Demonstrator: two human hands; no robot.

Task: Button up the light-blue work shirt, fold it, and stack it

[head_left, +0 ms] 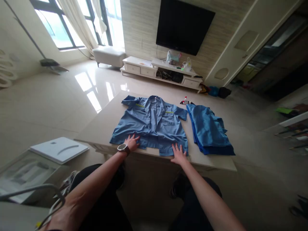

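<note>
A blue-grey short-sleeved work shirt (134, 118) lies spread on the low table (103, 120), its front unbuttoned and its collar toward the far edge. Yellow strips run above its chest pockets. My left hand (131, 142), below a wristwatch, rests with fingers spread on the shirt's lower left hem. On the lower right hem lies my right hand (178, 154), fingers also spread and flat. Neither hand grips the cloth. To the right of the shirt sits a pile of blue garments (209, 128), close to the right sleeve.
Behind the pile stands a small bottle with a red cap (185, 100). A white box (59, 149) sits left of the table on a clear-sided container (26, 176). Across the floor are a TV cabinet (146, 71), a wall television (184, 25) and a padded bench (112, 56).
</note>
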